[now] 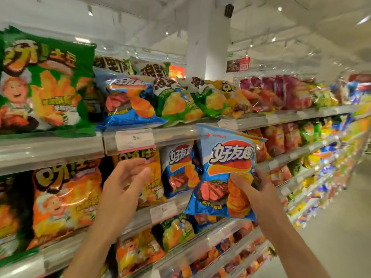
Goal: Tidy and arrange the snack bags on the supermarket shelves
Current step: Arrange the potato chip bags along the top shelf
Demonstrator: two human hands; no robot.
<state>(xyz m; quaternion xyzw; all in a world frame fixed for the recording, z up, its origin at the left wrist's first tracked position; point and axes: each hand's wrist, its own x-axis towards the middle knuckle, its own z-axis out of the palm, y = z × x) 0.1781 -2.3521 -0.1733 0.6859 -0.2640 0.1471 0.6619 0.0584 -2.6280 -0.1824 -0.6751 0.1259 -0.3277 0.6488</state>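
My right hand grips a blue chip bag with a steak picture, held upright in front of the second shelf. My left hand is raised in front of an orange-yellow snack bag on that shelf, fingers curled and apart, holding nothing. A matching blue bag stands on the second shelf between my hands. Another matching blue bag leans on the top shelf, beside green chip bags.
A large green fries bag fills the top shelf at left, large orange bags below it. The shelf rail carries a price tag. Shelves of mixed snack bags run away to the right; the aisle floor lies at right.
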